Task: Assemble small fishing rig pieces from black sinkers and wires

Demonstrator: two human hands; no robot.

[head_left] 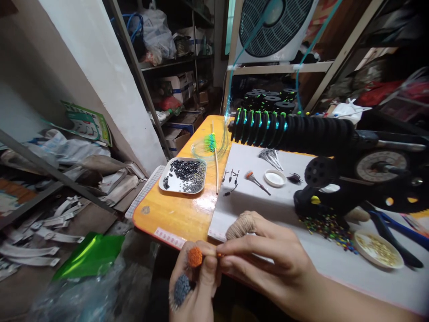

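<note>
My left hand [201,286] is closed, with thumb and fingers round an orange-tipped bundle [195,257] of fine strands. A dark grey, dense-headed bundle [182,290] also sticks out of this hand, lower down beside the palm. The thumb and forefinger of my right hand [271,252] pinch at the left fingertips. A speck of orange shows between them, too small to make out. Beige wrapping [240,226] covers one right finger. Both hands are just over the table's front edge. A similar orange-tipped bundle [256,181] lies on the white sheet [248,208] beyond.
A white tray [162,190] of small black tubes and grey bits sits left on the yellow table [174,214]. A black machine [301,129] with a ridged roller stands at right. Coloured beads [330,230] and a dish [400,264] of gold pieces lie before it.
</note>
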